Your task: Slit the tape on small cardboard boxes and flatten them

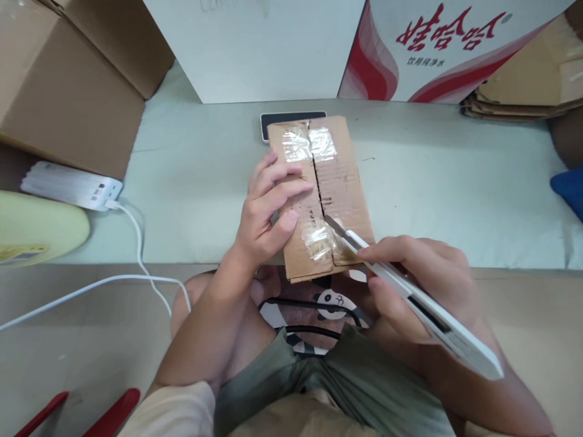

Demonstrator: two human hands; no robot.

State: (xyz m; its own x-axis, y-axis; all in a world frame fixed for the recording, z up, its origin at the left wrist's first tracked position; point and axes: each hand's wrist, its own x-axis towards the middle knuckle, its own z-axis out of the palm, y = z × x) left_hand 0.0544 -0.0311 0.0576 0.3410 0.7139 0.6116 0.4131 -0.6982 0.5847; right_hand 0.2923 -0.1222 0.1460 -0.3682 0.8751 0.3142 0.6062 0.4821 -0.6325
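A small brown cardboard box [339,176] lies on the pale table surface [195,200] in front of me, its top seam partly split, with patches of clear tape at the far and near ends. My left hand [266,209] grips the box's left side, fingers laid over the top and thumb against the side. My right hand [419,282] is closed round a white utility knife [410,294]. Its blade tip rests on the taped seam near the box's near end.
A phone [291,116] lies behind the box. A white panel [255,48] and a red-and-white printed carton [437,48] stand at the back. An open brown carton [68,79] sits far left, flattened cardboard [523,91] far right. A white power bank [73,185] with cable lies left.
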